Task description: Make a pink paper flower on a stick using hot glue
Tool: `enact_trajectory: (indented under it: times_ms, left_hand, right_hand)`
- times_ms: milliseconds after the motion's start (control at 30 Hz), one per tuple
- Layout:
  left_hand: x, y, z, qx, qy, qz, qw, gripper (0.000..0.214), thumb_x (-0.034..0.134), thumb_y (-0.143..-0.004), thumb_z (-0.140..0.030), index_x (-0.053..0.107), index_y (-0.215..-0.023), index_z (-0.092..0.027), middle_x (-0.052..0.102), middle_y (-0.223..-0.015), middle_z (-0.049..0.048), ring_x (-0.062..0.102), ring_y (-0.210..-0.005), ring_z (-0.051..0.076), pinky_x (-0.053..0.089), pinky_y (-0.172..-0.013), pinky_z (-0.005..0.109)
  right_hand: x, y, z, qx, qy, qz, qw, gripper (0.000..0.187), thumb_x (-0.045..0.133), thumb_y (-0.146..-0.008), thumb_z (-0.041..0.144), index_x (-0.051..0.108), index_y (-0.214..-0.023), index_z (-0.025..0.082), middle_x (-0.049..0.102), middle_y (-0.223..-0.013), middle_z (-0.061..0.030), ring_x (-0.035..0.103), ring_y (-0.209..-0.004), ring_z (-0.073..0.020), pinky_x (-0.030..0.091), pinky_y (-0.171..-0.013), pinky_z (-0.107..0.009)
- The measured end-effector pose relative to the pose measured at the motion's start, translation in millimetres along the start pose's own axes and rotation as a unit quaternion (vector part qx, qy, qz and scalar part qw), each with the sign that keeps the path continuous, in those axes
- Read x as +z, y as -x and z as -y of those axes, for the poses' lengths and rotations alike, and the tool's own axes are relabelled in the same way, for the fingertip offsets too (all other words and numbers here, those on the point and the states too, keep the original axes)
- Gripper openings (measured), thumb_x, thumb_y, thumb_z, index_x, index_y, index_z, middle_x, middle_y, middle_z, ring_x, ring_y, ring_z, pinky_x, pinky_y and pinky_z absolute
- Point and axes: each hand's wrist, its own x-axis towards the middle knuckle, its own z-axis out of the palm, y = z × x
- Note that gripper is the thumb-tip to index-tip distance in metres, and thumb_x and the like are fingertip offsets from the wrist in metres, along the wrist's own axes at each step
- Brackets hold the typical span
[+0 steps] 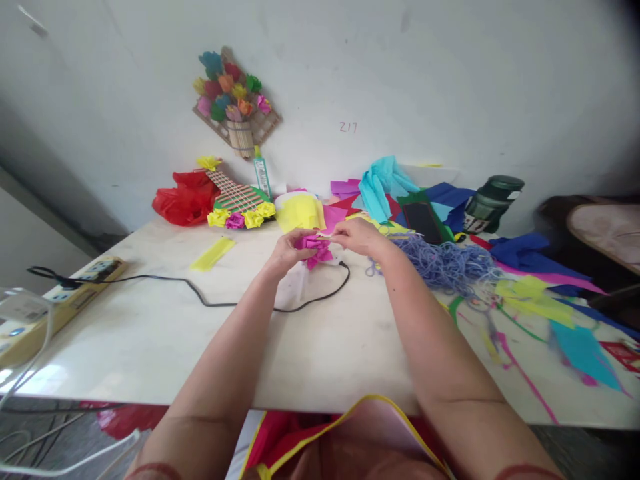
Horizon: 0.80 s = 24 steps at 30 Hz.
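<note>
Over the middle of the table, my left hand [289, 252] is closed on a magenta paper flower [318, 251] with crinkled petals. Close beside it, the fingers of my right hand [356, 237] pinch a thin, pale stick [325, 238], whose near end touches the top of the flower. Part of that stick is hidden behind my fingers. Just below the flower, a black cord [287, 310] curves across the tabletop and ends in a small black connector. A heap of blue-purple string [445, 263] lies to the right of my right wrist.
A power strip [85, 297] lies at the left. At the back stand a guitar-shaped craft [235, 193] with paper flowers, a red plastic bag [183, 199] and a dark green bottle [493, 203]. Coloured paper scraps [585, 353] and a phone [423, 222] lie on the right.
</note>
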Motion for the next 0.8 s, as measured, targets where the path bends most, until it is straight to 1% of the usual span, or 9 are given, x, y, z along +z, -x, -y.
enact_trajectory:
  times_ms: [100, 233, 400, 500, 567, 667, 733, 800]
  left_hand:
    - [0.6, 0, 0, -0.004, 0.000, 0.000, 1.000, 0.052, 0.088, -0.048, -0.022, 0.074, -0.098, -0.017, 0.075, -0.093, 0.0071, 0.068, -0.088, 0.024, 0.054, -0.077, 0.034]
    - [0.8, 0, 0, 0.003, -0.003, -0.002, 1.000, 0.052, 0.088, -0.047, -0.021, 0.074, -0.097, -0.017, 0.075, -0.094, 0.0077, 0.068, -0.090, 0.024, 0.054, -0.075, 0.033]
    - [-0.3, -1, 1, 0.003, -0.005, -0.002, 1.000, 0.052, 0.087, -0.048, -0.020, 0.074, -0.098, -0.017, 0.074, -0.095, 0.0077, 0.068, -0.093, 0.025, 0.054, -0.078, 0.034]
    - [-0.6, -1, 1, 0.004, -0.011, -0.001, 1.000, 0.053, 0.087, -0.048, -0.021, 0.073, -0.099, -0.016, 0.074, -0.095, 0.0084, 0.068, -0.094, 0.026, 0.054, -0.080, 0.036]
    - [-0.4, -1, 1, 0.003, -0.018, -0.003, 1.000, 0.053, 0.087, -0.048, -0.022, 0.073, -0.099, -0.016, 0.074, -0.095, 0.0084, 0.068, -0.094, 0.026, 0.054, -0.081, 0.036]
    - [0.6, -1, 0, -0.002, -0.021, -0.003, 1.000, 0.053, 0.087, -0.048, -0.023, 0.073, -0.099, -0.015, 0.074, -0.094, 0.0080, 0.068, -0.092, 0.025, 0.054, -0.081, 0.036]
    - [1.2, 0, -1, -0.003, -0.018, 0.000, 1.000, 0.054, 0.087, -0.048, -0.023, 0.073, -0.099, -0.015, 0.075, -0.095, 0.0082, 0.068, -0.092, 0.025, 0.053, -0.081, 0.035]
    - [1.5, 0, -1, 0.002, -0.015, 0.000, 1.000, 0.053, 0.087, -0.048, -0.022, 0.073, -0.098, -0.014, 0.074, -0.096, 0.0087, 0.068, -0.093, 0.025, 0.053, -0.082, 0.035]
  right_hand:
    - [1, -1, -1, -0.001, -0.001, -0.016, 1.000, 0.016, 0.063, -0.083, 0.029, 0.068, -0.072, 0.019, 0.069, -0.075, -0.0037, 0.056, -0.071, -0.0163, 0.032, -0.063, -0.027]
    - [2, -2, -3, -0.008, -0.001, -0.020, 1.000, 0.014, 0.064, -0.082, 0.028, 0.071, -0.073, 0.019, 0.069, -0.074, -0.0039, 0.057, -0.072, -0.0170, 0.033, -0.064, -0.028]
    - [2, -1, -2, -0.016, 0.009, -0.033, 0.999, 0.014, 0.064, -0.082, 0.028, 0.076, -0.081, 0.021, 0.072, -0.079, -0.0051, 0.060, -0.078, -0.0195, 0.035, -0.070, -0.030]
    - [0, 0, 4, -0.015, 0.020, -0.032, 0.999, 0.016, 0.063, -0.084, 0.029, 0.078, -0.086, 0.023, 0.072, -0.081, -0.0053, 0.061, -0.080, -0.0202, 0.035, -0.070, -0.030]
    - [-1, 2, 8, -0.011, 0.046, -0.021, 0.999, 0.019, 0.060, -0.086, 0.031, 0.078, -0.088, 0.022, 0.073, -0.083, -0.0063, 0.062, -0.081, -0.0208, 0.035, -0.069, -0.030]
    - [-2, 5, 16, -0.004, 0.109, -0.004, 0.994, 0.031, 0.051, -0.093, 0.037, 0.077, -0.090, 0.020, 0.075, -0.090, -0.0093, 0.063, -0.087, -0.0223, 0.036, -0.069, -0.030]
    - [-2, 7, 19, 0.001, 0.145, -0.002, 0.989, 0.039, 0.044, -0.096, 0.041, 0.076, -0.095, 0.019, 0.075, -0.096, -0.0114, 0.065, -0.091, -0.0233, 0.038, -0.072, -0.030]
    - [-1, 7, 21, 0.005, 0.167, -0.004, 0.986, 0.043, 0.040, -0.097, 0.042, 0.074, -0.101, 0.017, 0.075, -0.102, -0.0133, 0.066, -0.095, -0.0244, 0.040, -0.075, -0.031]
